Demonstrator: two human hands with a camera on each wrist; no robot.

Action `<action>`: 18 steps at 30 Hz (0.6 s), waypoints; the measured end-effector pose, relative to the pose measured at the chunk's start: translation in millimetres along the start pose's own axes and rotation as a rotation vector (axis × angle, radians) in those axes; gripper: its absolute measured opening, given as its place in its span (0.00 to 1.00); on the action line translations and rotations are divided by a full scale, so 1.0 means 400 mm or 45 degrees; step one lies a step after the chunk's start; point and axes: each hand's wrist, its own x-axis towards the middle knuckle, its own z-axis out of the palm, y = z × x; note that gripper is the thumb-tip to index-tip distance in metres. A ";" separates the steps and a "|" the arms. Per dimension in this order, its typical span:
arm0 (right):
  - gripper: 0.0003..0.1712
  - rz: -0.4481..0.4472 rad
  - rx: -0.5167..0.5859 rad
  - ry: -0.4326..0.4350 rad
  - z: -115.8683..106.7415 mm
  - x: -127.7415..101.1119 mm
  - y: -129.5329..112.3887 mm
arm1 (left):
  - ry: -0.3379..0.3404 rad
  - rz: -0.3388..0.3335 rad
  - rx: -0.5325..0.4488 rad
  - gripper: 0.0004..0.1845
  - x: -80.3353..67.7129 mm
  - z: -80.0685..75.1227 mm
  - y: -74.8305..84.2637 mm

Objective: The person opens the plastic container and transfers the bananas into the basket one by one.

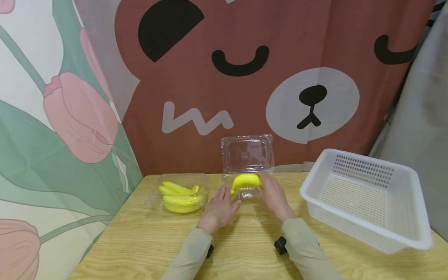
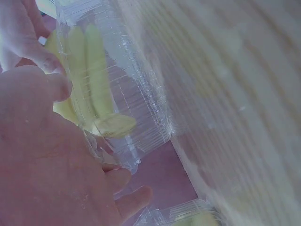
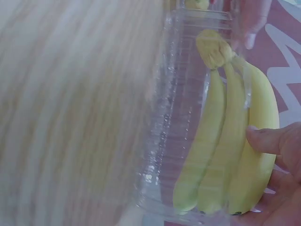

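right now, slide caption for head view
Right hand grips bananas at an open clear container, left hand close by.

On table point(image 1: 245, 249) | bananas point(image 1: 182, 205) in left box point(image 1: 205, 182) | second bunch point(image 1: 246, 180) in middle box point(image 1: 247, 194) | basket point(image 1: 344, 227) at right

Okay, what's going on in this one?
The person's right hand grips a banana bunch that is partly inside an open box, its lid raised behind. The left hand is at the box's left side, fingers extended. Another bunch sits in a second box; a basket stands right.
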 end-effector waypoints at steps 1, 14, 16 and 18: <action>0.27 0.007 0.003 0.007 -0.005 0.001 -0.002 | -0.001 -0.001 0.004 0.42 0.000 0.000 -0.001; 0.28 0.033 0.010 0.057 -0.030 0.000 -0.011 | -0.003 -0.008 -0.024 0.42 -0.003 -0.004 -0.001; 0.28 0.029 0.015 0.061 -0.033 0.001 -0.010 | 0.002 -0.005 -0.029 0.42 -0.003 -0.003 -0.001; 0.28 0.026 0.024 0.070 -0.037 0.001 -0.010 | 0.001 -0.001 -0.027 0.42 -0.002 -0.001 -0.001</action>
